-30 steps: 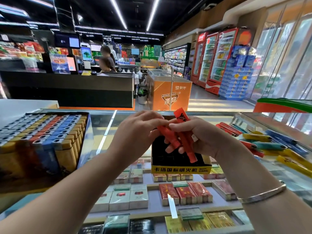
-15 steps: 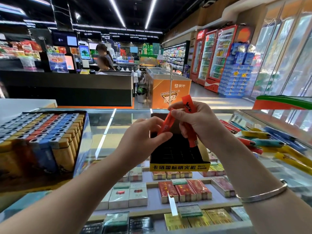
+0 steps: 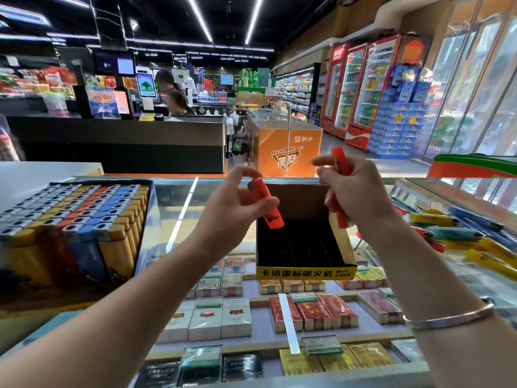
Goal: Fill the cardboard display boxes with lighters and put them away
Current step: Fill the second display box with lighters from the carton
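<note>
An empty cardboard display box [image 3: 306, 271] with a black slotted inside and a yellow printed front stands on the glass counter. Above its left side my left hand [image 3: 233, 211] grips one red lighter [image 3: 267, 204], tilted with its lower end over the box. My right hand [image 3: 356, 193] is above the box's right side and holds a bunch of red lighters [image 3: 340, 161], one end sticking up past the fingers and another below the palm. At the right of the counter, a loose pile of lighters [image 3: 458, 229] in red, yellow, blue and teal.
A full display box of lighters [image 3: 75, 219] stands at the left on the glass counter [image 3: 179, 208]. Cigarette packs [image 3: 313, 312] show under the glass. Behind are a dark checkout counter with a person, an orange freezer and drink fridges.
My left hand has drawn one red lighter out of the bunch and moved left and down with it, towards the box. The right hand rose slightly with the other lighters.
</note>
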The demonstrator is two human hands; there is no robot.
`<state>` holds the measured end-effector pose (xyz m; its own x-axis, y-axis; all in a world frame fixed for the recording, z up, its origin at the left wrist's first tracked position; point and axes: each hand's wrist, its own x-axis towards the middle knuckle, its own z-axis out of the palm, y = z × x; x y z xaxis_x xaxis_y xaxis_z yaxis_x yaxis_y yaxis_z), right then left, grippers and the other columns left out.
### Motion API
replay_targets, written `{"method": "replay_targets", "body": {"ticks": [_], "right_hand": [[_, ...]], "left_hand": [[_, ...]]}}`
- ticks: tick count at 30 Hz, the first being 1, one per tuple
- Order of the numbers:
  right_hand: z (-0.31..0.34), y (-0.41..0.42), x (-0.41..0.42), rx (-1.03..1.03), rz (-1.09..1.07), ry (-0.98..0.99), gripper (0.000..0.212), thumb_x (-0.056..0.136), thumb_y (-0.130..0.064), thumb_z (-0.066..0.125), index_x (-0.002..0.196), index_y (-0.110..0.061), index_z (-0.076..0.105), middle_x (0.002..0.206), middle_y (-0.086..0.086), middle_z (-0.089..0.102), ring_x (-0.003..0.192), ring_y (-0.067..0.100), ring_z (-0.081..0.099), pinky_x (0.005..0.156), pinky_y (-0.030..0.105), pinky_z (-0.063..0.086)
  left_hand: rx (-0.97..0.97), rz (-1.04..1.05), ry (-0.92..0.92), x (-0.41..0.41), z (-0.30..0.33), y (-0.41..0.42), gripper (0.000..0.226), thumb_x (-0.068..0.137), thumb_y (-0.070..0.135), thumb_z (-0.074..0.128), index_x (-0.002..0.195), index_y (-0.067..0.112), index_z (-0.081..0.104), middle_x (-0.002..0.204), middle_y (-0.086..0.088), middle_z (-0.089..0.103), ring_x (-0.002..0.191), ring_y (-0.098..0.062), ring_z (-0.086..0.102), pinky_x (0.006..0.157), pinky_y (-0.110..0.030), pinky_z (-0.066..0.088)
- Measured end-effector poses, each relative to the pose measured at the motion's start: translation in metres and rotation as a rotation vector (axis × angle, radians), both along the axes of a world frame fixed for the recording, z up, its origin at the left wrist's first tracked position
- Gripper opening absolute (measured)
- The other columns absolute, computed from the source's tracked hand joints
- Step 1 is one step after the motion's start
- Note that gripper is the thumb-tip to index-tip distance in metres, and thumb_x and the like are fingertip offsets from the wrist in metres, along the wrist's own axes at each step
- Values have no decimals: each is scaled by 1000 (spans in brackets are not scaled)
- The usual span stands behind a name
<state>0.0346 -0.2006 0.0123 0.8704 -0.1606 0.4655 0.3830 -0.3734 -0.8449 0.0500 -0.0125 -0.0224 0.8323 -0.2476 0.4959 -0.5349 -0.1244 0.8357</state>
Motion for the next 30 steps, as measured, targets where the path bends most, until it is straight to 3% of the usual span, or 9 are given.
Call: {"method": "replay_targets", "body": {"ticks": [2,5,8,11,13,17,21,27,30], "right_hand": [[-2,-7,3,-44,-186,21,17,93,-15,54,107,-11,64,76,0,57,55,12,53,41,14,41],[-5,-12,5,-116,-221,133,17,93,-15,53,108,-12,63,82,1,58,57,14,54,48,21,42],[-8,-12,5,-245,-226,161,20,91,-12,54,108,-13,63,85,1,60,66,17,55,61,30,49],[-6,-11,7,-352,-253,194,25,88,-5,54,109,-13,64,89,5,59,81,25,56,80,44,52],[-6,-10,7,-405,-279,204,27,85,-3,54,107,-14,64,88,6,59,84,28,58,78,43,51],[-8,-5,6,-512,-312,196,29,84,-2,54,110,-13,64,96,8,62,87,27,55,71,32,40],[-7,0,4,-605,-329,194,30,83,0,52,109,-10,63,98,12,63,89,31,57,75,36,46],[-6,1,2,-624,-313,193,33,85,0,53,115,-10,60,101,11,62,92,30,58,72,32,41],[-7,1,1,-632,-316,193,32,86,-1,53,116,-10,60,100,11,62,91,30,57,71,31,37]], "left_hand": [[154,114,-164,1,-3,2,33,76,25,67,103,27,48,80,7,66,77,-9,66,76,-26,54],[338,222,-373,3,-6,0,28,84,23,62,111,19,55,82,12,59,77,-13,63,72,-32,55],[420,252,-434,6,-7,-4,31,91,21,53,122,17,54,95,0,62,87,-18,60,75,-33,53],[411,272,-477,9,-8,-5,31,90,18,55,121,17,59,100,2,60,85,-11,55,75,-23,47],[403,289,-501,9,-6,-5,32,88,16,59,119,15,61,95,7,56,78,-5,51,73,-19,45],[364,373,-497,10,-3,-2,38,82,18,67,118,12,61,90,9,57,77,-8,56,75,-23,49],[339,388,-505,14,-4,0,19,76,16,73,94,12,66,83,5,65,74,-11,60,72,-31,53],[354,448,-512,19,-9,1,17,77,21,72,93,17,70,93,-6,68,83,-17,61,71,-27,48],[364,418,-459,22,-10,2,15,81,19,68,97,17,70,102,-4,69,94,-19,64,79,-29,49]]}}
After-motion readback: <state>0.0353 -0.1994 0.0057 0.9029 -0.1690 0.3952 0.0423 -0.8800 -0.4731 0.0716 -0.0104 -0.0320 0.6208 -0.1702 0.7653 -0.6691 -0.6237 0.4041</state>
